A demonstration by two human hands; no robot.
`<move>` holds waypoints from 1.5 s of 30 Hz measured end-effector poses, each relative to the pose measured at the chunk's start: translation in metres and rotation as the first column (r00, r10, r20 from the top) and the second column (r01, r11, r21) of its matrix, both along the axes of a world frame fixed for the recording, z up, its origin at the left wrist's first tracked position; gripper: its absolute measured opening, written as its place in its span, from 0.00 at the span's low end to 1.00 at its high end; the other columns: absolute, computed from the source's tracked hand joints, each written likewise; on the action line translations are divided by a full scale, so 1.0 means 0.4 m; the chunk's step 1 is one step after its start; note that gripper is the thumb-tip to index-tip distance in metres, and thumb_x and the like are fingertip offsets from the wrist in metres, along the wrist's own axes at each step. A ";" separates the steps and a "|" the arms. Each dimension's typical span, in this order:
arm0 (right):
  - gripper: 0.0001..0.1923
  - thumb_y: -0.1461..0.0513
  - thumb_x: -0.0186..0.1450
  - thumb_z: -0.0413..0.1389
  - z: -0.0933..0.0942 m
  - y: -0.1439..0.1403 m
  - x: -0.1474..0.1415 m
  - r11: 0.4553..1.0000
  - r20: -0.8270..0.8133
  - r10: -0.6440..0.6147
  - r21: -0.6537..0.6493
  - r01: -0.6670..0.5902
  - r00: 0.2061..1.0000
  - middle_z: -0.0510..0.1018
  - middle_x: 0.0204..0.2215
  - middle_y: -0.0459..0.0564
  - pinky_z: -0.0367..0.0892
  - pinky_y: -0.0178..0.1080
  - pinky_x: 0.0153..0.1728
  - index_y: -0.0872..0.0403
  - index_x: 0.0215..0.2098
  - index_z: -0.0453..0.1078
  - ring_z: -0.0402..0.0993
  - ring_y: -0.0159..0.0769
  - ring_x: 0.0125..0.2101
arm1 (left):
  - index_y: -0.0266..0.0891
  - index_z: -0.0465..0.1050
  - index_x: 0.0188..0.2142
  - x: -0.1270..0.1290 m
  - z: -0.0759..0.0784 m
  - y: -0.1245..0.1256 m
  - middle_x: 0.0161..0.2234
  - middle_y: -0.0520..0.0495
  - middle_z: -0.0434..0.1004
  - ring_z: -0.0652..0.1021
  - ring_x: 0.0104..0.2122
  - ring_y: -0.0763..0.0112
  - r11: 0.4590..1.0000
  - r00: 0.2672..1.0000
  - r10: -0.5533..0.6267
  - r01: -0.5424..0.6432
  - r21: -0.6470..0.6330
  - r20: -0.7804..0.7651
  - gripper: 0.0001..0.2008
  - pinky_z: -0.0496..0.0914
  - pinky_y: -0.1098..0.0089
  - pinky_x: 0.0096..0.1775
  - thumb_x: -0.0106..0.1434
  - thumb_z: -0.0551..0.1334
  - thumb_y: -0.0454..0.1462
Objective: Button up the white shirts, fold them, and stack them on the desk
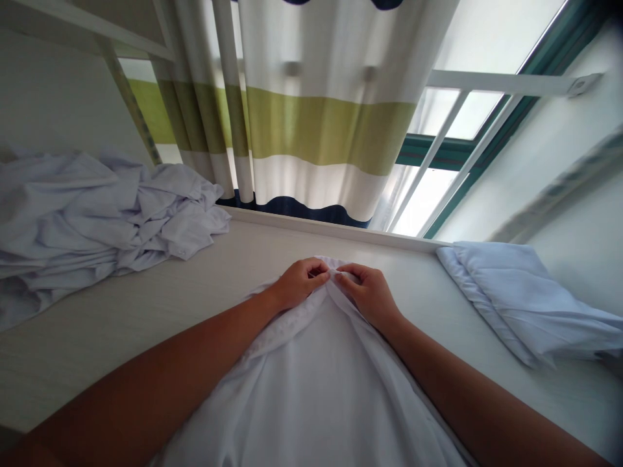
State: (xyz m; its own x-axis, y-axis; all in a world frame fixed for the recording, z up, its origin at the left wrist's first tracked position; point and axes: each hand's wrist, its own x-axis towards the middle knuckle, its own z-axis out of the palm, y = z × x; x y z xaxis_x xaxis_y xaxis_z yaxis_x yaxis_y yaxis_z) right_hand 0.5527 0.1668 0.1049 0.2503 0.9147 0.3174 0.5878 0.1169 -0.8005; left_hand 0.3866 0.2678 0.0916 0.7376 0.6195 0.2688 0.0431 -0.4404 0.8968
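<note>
A white garment (311, 363) stretches from the lower edge of the view up to the middle of the white surface, narrowing toward my hands. My left hand (304, 282) pinches its far end between thumb and fingers. Close beside it, my right hand (367, 288) is closed on the same end from the other side, the fingertips of both nearly meeting. Two edges of the fabric come together at this point. A rolled, wrinkled fold runs under my left wrist. Whether a button or another small part lies between the fingers is hidden.
On the left lies a crumpled heap of white cloth (111, 207). A folded white cloth (525, 292) rests at the right. A low ledge (311, 226) borders the surface's far side, with a striped curtain (331, 123), a white railing (501, 82) and a window beyond.
</note>
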 end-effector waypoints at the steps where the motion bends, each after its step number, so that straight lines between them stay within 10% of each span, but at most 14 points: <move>1: 0.10 0.57 0.64 0.58 0.000 0.001 0.001 1.000 0.003 0.005 0.003 -0.005 1.000 0.83 0.36 0.49 0.69 0.40 0.41 0.53 0.37 0.80 0.78 0.40 0.37 | 0.36 0.76 0.37 0.000 0.000 0.001 0.30 0.52 0.73 0.71 0.30 0.72 1.000 1.000 -0.002 0.002 -0.006 0.005 0.11 0.65 0.72 0.35 0.64 0.61 0.42; 45: 0.09 0.57 0.64 0.57 -0.032 0.020 0.032 0.991 -0.102 0.132 0.041 -0.128 0.986 0.80 0.36 0.46 0.66 0.39 0.43 0.52 0.38 0.74 0.73 0.38 0.38 | 0.35 0.77 0.37 -0.005 0.008 0.010 0.33 0.50 0.75 0.72 0.33 0.71 0.994 0.996 -0.092 0.092 -0.061 -0.002 0.13 0.65 0.70 0.38 0.64 0.62 0.44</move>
